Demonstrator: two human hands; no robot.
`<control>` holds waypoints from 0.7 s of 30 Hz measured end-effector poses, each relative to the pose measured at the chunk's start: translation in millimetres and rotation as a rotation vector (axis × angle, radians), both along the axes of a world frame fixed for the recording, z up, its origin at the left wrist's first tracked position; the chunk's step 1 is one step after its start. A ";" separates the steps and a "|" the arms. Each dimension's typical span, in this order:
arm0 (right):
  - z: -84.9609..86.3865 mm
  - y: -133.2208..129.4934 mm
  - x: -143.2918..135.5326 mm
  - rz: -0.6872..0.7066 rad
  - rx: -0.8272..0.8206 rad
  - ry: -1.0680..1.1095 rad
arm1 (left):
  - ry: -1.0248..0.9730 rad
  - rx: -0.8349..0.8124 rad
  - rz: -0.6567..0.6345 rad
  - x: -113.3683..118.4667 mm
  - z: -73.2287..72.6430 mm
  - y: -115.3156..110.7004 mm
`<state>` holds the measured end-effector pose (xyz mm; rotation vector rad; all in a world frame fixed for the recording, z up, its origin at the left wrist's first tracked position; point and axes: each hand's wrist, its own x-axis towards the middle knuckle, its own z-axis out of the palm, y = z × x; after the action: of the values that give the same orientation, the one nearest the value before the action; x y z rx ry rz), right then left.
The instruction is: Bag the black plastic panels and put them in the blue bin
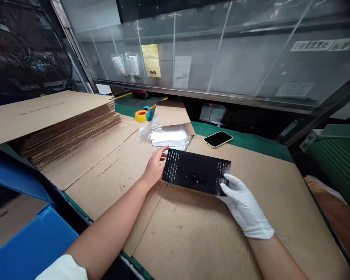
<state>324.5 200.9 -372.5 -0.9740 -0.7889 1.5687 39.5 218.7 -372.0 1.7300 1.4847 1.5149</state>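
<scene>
A thin black panel (196, 171) with rows of small slots at both ends is held above the cardboard-covered table (198, 229). My left hand (156, 167), bare, grips its left edge. At the panel's right end, my right hand (243, 204) in a white glove holds the lower corner, with fingers over the front face. Behind the panel lies a stack of white sheets (170, 137), partly inside an open cardboard box (173, 112), with clear plastic beside it.
Flat cardboard sheets (76, 120) are piled at the left. Tape rolls (142, 115) and a phone (217, 139) lie toward the back. A blue bin (35, 241) stands lower left, a green ribbed surface (335, 163) at right. A metal-framed clear panel (198, 94) spans the back.
</scene>
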 end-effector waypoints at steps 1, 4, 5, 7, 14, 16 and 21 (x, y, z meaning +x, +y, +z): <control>-0.7 -0.3 -0.2 0.002 -0.002 0.003 | -0.004 -0.014 0.007 0.1 -0.1 0.6; -1.5 -0.4 0.4 -0.005 -0.006 0.001 | -0.004 -0.005 0.007 1.9 2.0 -0.1; -1.2 -0.5 0.6 -0.005 -0.009 0.002 | -0.005 0.000 0.006 3.1 2.7 -1.1; 0.5 -0.5 0.8 0.005 -0.012 0.008 | -0.001 0.007 0.004 5.8 2.5 -3.1; 9.6 6.2 4.6 0.197 -0.012 -0.001 | 0.494 -0.224 0.356 -33.5 -4.3 26.6; 10.1 8.7 6.4 0.216 -0.021 -0.008 | 0.605 -0.314 0.470 -64.4 0.2 44.3; 7.7 11.8 8.7 0.239 -0.040 0.022 | 0.826 -0.491 0.420 -126.5 15.7 73.1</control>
<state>333.3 212.7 -364.8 -0.9158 -0.8866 1.8031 -87.0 291.8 -356.3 1.8709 2.4823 0.4426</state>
